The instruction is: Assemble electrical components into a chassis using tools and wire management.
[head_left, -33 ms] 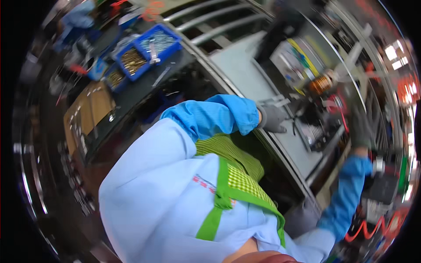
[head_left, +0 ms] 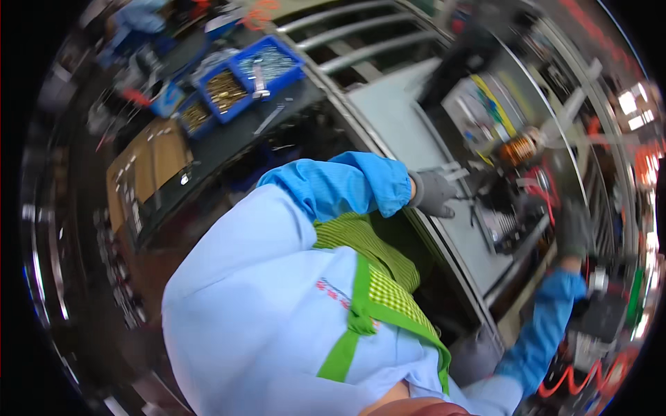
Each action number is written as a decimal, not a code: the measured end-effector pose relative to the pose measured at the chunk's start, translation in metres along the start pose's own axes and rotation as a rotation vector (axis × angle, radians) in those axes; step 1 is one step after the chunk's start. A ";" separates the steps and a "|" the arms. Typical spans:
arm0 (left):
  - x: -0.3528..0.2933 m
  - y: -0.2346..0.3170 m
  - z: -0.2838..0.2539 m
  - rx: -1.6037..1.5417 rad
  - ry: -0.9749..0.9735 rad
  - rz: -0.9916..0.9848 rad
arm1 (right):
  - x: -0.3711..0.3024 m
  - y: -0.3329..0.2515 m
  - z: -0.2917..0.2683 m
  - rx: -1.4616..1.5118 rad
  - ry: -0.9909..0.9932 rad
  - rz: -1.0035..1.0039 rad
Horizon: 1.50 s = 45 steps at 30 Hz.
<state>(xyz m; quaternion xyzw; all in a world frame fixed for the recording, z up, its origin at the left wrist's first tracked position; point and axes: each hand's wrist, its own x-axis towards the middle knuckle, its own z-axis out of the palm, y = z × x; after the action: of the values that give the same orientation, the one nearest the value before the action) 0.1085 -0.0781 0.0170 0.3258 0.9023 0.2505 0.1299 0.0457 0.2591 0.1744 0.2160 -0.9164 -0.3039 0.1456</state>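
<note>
My left hand [head_left: 433, 194], in a dark grey glove, is over the pale worktop [head_left: 388, 104]. Its fingers are curled in on a silver metal part [head_left: 452, 170] that sticks out past them. Just beyond lies a dark fixture [head_left: 501, 223] with a ribbed, light-coloured face. My right hand [head_left: 573, 230], gloved in grey too, reaches far out at the right beside the fixture and some red tubing [head_left: 544, 187]. Motion smears its fingers, so what they hold, if anything, does not show.
Blue bins [head_left: 281, 82] of small metal parts stand on a dark bench at the upper left, near a cardboard sheet [head_left: 149, 166]. An orange-brown bottle [head_left: 520, 147] sits behind the fixture. A red coiled hose [head_left: 583, 374] hangs at the lower right. Metal rails [head_left: 368, 45] run along the back.
The view has shifted slightly, so bins and bench appear farther right. My left hand stays near the silver part; my right hand remains stretched out at the right.
</note>
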 end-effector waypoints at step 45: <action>-0.412 -0.155 -0.203 0.115 1.261 -0.457 | -0.068 -0.052 0.214 2.023 -0.141 1.130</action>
<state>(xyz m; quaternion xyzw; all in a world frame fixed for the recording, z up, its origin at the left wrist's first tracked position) 0.2571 -0.5242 0.1344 -0.0755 0.8637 0.3107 -0.3896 0.0347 0.3606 -0.0324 -0.2234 -0.7126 0.6644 -0.0300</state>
